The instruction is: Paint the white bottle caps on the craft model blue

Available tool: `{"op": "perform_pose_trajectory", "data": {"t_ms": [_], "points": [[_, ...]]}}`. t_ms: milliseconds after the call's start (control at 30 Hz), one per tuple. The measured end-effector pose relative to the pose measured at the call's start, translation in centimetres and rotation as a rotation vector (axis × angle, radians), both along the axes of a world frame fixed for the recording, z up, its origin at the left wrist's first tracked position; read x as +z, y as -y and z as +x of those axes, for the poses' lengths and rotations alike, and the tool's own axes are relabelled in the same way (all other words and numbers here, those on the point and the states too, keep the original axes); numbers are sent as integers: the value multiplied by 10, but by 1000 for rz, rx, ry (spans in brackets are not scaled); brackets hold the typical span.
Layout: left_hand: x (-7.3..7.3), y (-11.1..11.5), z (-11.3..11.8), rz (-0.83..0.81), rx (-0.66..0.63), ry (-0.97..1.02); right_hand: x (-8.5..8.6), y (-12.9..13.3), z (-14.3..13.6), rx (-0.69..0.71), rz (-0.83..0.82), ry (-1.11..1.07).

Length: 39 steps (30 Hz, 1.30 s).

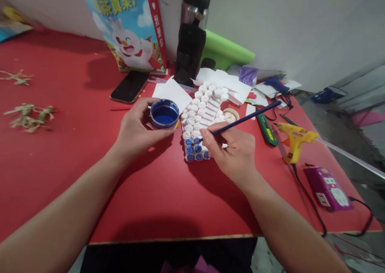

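Observation:
My left hand (140, 130) is closed round a small jar of blue paint (164, 115), tilted so that its inside shows. In my right hand (233, 152) is a slim paintbrush (240, 120) with a dark blue handle, held like a pen. The brush tip meets the near end of a white paper craft piece (197, 116) made of many small rolled paper coils, with a strip of flat steps through it. Several coils (190, 149) at the near left corner are blue; the others are white. My right hand covers part of the piece's right side.
A yellow glue gun (293, 140), a green utility knife (266, 130) and a purple power box (329, 188) with cords lie at right. Behind are a phone (129, 87), a printed bag (132, 28), a bottle (195, 8) and white paper (171, 94). The red table (168, 208) ends in front.

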<state>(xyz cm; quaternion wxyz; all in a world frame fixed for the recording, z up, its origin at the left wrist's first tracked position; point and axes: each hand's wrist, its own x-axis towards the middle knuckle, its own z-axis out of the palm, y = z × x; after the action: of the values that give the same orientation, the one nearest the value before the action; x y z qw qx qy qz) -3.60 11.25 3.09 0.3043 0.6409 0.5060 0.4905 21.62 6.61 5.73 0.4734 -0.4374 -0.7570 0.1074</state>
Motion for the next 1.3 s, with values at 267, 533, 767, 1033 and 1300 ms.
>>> {"op": "perform_pose_trajectory", "data": {"t_ms": [267,533,767,1033,1300], "points": [[-1,-1,-1,8,-1,-1,1,-1,0,14,42,25],[0,0,-1,-4,8,-8,4,3,1,6,-24,-91],[-1,0,0,1,0,11,7,2,4,49,48,93],[-5,-1,0,18,10,25,7,-1,5,88,67,151],[-4,0,0,8,13,15,6,-1,5,99,11,84]]}}
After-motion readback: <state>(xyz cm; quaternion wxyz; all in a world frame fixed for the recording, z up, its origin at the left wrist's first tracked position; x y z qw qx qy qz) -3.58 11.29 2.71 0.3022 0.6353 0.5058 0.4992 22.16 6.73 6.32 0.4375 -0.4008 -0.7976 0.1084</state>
